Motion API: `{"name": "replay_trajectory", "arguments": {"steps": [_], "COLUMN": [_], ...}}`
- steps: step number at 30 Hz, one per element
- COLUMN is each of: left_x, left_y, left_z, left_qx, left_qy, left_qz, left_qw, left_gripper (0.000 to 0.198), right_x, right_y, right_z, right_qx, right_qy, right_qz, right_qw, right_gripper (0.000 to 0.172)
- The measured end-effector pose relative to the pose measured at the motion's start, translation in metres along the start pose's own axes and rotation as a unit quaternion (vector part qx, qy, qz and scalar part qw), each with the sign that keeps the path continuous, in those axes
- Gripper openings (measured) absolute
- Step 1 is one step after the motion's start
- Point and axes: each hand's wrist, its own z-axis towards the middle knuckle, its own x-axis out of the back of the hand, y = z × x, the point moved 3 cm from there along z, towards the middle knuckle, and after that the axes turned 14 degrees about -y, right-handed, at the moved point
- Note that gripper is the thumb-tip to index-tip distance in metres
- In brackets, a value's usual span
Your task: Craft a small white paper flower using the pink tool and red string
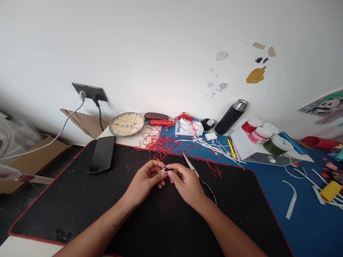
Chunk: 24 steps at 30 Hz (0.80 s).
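the left hand and right hand sit close together above a black desk mat, their fingertips pinching a small white knot with red cord between them. scissors lie just under the right hand, blades poking out past its fingers. beyond the hands, loose red cord scraps scatter toward a blue mat; a black phone lies farther left, and a woven bamboo tray sits beyond it.
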Motion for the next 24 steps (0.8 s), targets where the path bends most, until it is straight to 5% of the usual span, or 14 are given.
{"name": "replay_trajectory", "arguments": {"steps": [24], "left_x": [-0.0008], "left_y": [-0.0002], "left_z": [0.0010], "left_qx": [0.031], "left_qy": [-0.047], "left_qz": [-0.070], "left_qw": [0.996], "left_gripper": [0.041], "right_x": [0.0032], "right_y": [-0.0040], "right_z": [0.0022], "right_qx": [-0.021], "right_qy": [-0.032], "right_qz": [0.076], "right_qw": [0.996], "right_gripper": [0.013]}}
